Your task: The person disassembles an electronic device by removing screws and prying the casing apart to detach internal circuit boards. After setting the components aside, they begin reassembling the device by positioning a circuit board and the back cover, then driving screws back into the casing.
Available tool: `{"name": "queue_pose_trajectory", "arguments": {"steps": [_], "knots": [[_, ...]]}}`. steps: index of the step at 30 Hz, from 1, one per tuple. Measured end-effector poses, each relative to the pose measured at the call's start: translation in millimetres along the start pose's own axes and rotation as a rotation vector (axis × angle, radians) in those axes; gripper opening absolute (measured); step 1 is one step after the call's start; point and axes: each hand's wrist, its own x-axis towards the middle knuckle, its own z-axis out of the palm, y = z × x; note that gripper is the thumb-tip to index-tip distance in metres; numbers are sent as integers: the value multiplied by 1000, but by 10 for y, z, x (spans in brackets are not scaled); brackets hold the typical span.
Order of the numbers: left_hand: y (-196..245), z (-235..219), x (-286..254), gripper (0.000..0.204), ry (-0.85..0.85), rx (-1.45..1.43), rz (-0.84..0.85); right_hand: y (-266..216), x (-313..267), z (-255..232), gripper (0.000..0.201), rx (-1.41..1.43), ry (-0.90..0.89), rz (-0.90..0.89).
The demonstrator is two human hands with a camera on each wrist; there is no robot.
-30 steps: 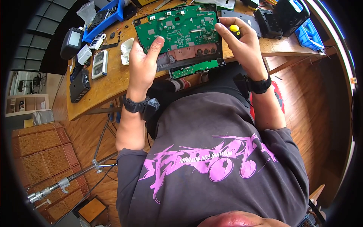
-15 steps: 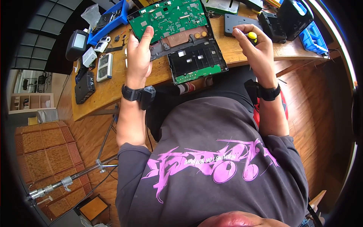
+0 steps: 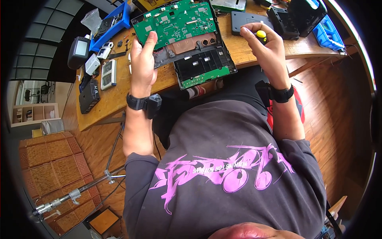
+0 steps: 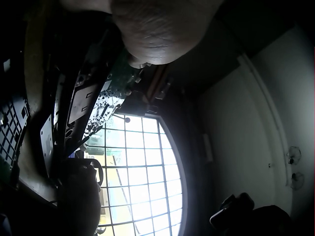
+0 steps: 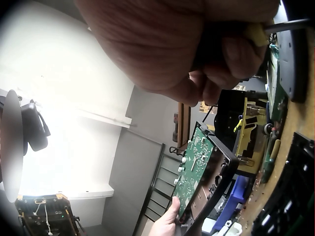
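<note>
My left hand (image 3: 143,63) grips the left edge of a dark housing with a large green circuit board (image 3: 179,24), thumb on the board's face. Along the board's near side runs a copper-coloured plate (image 3: 187,46) with two round parts at its right end. Just below, a black panel (image 3: 205,63) with a green strip juts past the table edge. To the right, apart from the board, my right hand (image 3: 268,47) holds a screwdriver with a yellow handle end (image 3: 261,35). Its metal shaft (image 5: 290,24) shows in the right wrist view. In the left wrist view the work is mostly dark.
A wooden table (image 3: 107,93) carries a dark flat case (image 3: 248,23) behind my right hand and black housings (image 3: 284,24) farther right. Blue bins (image 3: 328,34) stand at both sides. Several small devices, including a white-framed one (image 3: 108,74), lie at the left.
My right hand has let go of the board's right edge and moved right with the screwdriver. The left hand has shifted the board up and left, uncovering more of the black panel.
</note>
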Motion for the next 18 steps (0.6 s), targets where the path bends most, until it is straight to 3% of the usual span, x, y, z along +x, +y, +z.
{"name": "queue_pose_trajectory", "arguments": {"steps": [8, 10, 18], "knots": [[15, -219, 301, 22, 20, -4, 59, -3, -15, -59, 25, 27, 11, -26], [26, -231, 377, 24, 64, 1, 89, -23, -24, -84, 25, 46, 18, 45], [-44, -237, 281, 28, 29, -25, 13, 18, -19, -127, 24, 65, 10, 81]]}}
